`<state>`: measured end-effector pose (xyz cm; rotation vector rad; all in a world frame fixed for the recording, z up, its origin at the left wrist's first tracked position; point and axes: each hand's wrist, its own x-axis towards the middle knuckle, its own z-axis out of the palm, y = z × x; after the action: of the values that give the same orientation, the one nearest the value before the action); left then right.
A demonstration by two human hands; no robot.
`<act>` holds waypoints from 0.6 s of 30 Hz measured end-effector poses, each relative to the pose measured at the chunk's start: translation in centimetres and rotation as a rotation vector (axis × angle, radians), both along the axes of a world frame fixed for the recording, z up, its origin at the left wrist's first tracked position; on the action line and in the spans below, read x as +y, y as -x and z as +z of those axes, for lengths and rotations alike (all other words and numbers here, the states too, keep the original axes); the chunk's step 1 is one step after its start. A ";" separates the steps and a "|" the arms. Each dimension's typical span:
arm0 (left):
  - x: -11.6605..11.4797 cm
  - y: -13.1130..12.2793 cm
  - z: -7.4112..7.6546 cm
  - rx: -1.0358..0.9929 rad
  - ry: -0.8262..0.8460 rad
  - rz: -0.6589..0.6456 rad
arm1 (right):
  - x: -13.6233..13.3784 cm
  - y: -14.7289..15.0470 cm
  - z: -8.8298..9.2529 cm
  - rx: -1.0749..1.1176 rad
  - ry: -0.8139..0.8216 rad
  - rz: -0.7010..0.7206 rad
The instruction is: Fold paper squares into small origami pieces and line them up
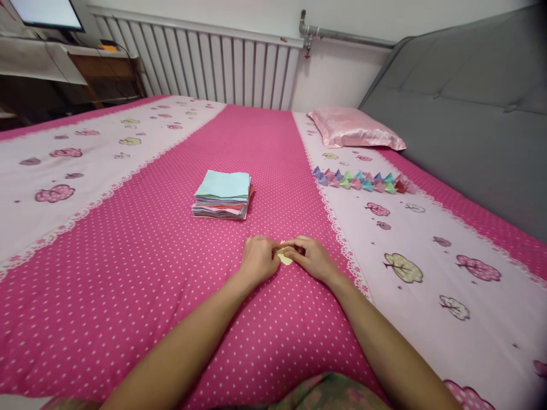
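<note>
My left hand (257, 259) and my right hand (311, 256) meet on the pink dotted bedsheet (149, 267), fingers curled and pinched on a small folded yellow paper (284, 256) between them. Most of the paper is hidden by my fingers. Just beyond my hands lies a stack of coloured square papers (223, 195), light blue on top. To the right, a row of several folded paper pieces (361, 181) in mixed colours lies on the pale strip of the sheet.
A pink satin pillow (354, 128) rests by the grey padded headboard (465, 108) on the right. A white radiator (213, 62) lines the far wall. A wooden desk (106, 68) with a screen stands at the far left.
</note>
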<state>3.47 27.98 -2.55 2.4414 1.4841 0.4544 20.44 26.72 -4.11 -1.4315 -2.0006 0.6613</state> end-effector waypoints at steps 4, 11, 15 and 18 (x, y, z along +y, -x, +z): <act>0.3 0.2 0.1 0.005 0.061 -0.030 | -0.1 0.1 0.2 -0.051 -0.017 0.042; 0.1 0.1 0.6 -0.037 0.130 0.033 | 0.0 0.3 0.4 -0.148 -0.030 0.034; 0.0 0.3 1.0 0.021 0.139 0.136 | 0.3 0.4 0.4 -0.180 0.008 0.001; 0.0 0.5 1.3 0.057 0.162 0.146 | 0.4 0.5 0.5 -0.211 0.032 -0.010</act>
<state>2.92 28.01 -1.22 2.2495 1.6603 0.2815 19.89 27.13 -3.60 -1.5863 -2.1490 0.5592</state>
